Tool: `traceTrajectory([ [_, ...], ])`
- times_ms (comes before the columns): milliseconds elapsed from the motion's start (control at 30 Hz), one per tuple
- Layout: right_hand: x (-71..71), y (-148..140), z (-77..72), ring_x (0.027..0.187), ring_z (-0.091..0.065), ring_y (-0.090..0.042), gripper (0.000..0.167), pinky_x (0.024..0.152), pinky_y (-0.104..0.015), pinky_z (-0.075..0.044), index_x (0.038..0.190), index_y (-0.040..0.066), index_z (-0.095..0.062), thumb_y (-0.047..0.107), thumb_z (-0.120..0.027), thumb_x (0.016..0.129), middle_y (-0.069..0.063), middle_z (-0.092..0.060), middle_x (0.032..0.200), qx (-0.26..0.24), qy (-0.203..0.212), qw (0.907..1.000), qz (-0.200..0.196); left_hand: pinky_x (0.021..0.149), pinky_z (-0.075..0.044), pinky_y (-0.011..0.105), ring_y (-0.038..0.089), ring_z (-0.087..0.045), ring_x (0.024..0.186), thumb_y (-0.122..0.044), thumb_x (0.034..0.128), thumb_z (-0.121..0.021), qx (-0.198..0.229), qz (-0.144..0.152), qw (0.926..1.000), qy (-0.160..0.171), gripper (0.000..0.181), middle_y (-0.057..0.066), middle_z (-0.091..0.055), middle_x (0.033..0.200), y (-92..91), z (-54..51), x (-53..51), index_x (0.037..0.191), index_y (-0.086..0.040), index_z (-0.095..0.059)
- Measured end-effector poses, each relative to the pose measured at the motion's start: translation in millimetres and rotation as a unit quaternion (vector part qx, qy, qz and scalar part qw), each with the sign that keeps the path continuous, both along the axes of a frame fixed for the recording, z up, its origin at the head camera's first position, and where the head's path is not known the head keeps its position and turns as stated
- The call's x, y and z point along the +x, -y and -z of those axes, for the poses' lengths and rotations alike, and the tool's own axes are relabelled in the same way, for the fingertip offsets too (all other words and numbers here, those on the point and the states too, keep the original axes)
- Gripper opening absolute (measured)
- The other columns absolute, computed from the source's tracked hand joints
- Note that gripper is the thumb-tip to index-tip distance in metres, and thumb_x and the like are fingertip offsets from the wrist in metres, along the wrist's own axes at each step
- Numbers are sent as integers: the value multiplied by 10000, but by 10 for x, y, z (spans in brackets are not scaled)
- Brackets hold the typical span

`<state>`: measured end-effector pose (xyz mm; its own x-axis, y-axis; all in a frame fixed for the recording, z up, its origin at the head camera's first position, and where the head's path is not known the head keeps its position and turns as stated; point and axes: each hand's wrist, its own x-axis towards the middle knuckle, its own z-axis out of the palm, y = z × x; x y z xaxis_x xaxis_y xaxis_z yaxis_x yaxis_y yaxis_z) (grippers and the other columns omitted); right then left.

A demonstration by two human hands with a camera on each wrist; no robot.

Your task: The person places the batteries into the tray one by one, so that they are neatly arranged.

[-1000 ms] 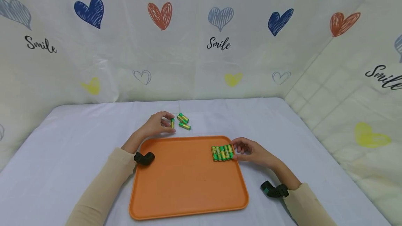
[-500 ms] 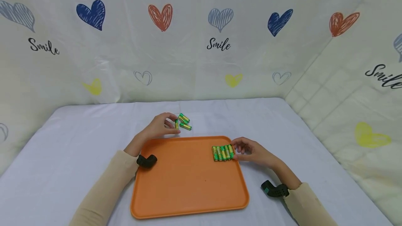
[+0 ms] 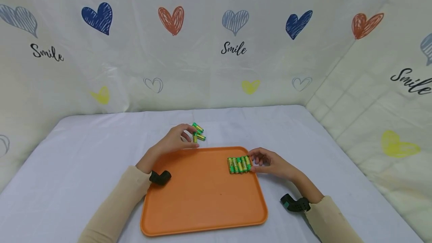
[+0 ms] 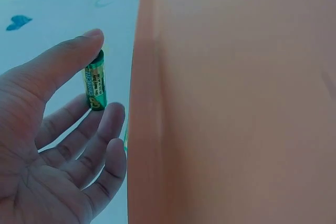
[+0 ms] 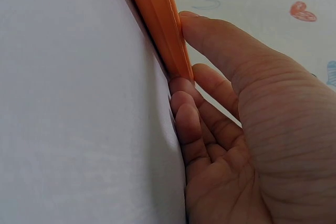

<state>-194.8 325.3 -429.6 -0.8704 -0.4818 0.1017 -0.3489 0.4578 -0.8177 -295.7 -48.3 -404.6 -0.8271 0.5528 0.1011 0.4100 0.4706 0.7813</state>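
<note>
Battery point(image 3: 195, 138) upright, pinched in fingers of L hand point(image 3: 175, 138) by far rim of tray point(image 3: 202, 201), nearer loose batts point(image 3: 198, 128) than a sec ago. R hand point(image 3: 271, 165) unmoved, fingers bent at tray edge; can't tell if gripping. Count: 1 held, 5 in row point(image 3: 240, 164) on tray, 2+ loose.
</note>
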Motion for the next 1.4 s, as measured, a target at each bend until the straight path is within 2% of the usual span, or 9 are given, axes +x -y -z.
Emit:
traceTrajectory([
  [233,-4,-8,14,839,-506,-184,420,708,-229,-437,1237,51,-591,132,-756,859,-85,-572,1011,-15,-4,10000,27,813,-488,340,208,-597,992,-233,808,-814,28,372,9985,-410,531,66,-597,1162,-104,-18,61,1238,-17,-589],
  [467,1,-5,18,844,-502,-195,413,710,-230,-431,1238,34,-587,124,-746,868,-99,-568,1017,-27,17,10000,0,828,-487,354,210,-604,1008,-254,816,-808,93,652,9973,-334,555,64,-600,1182,-204,-33,146,1255,-7,-575],
  [667,7,-5,16,845,-503,-197,413,710,-229,-433,1237,28,-584,117,-745,867,-106,-568,1016,-48,-10,10000,-34,849,-477,366,225,-601,1031,-280,810,-813,162,744,9968,-259,552,19,-581,1174,-261,-65,206,1246,-36,-579],
  [967,1,0,-3,847,-504,-193,421,715,-231,-435,1246,45,-586,129,-748,867,-84,-573,1024,-19,36,10000,18,819,-499,327,181,-582,1010,-302,817,-805,75,1089,9933,-365,507,2,-590,1196,-380,-116,341,1224,-87,-594],
  [1167,7,0,-9,851,-500,-199,415,718,-231,-433,1245,39,-584,119,-743,870,-99,-572,1026,-30,-9,10000,-19,876,-495,381,225,-582,1019,-277,824,-800,102,1313,9903,-439,471,35,-592,1187,-467,-109,403,1201,-79,-598],
  [1400,-3,-9,12,855,-495,-210,415,720,-234,-432,1245,32,-582,124,-742,873,-106,-571,1028,-35,-7,10000,-69,920,-479,347,192,-569,1034,-285,832,-792,-204,1616,9861,-337,530,38,-576,1209,-562,-86,497,1251,-43,-575],
])
